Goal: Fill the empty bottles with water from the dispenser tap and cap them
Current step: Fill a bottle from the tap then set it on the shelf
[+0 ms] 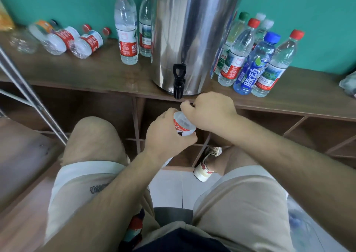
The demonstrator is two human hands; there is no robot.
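A bottle (183, 123) is held in front of and a little below the black tap (179, 82) of the steel dispenser (192, 30), over the person's lap rather than on the surface (96, 74). The grip of the left hand (165, 130) is wrapped around the bottle's labelled body. The grip of the right hand (210, 111) is curled over the bottle's top, hiding the neck, so it cannot be told whether a cap lies under the fingers. The step in hand is judged to be work at the cap, either unscrewing before filling or screwing down after it. The water level is not clearly shown. If the bottle is empty, its open mouth must next be brought squarely under the spout. If it is full, it must be stood among the capped bottles (252, 59) on the right. Other bottles (84, 42) are seen lying on their sides at the left.
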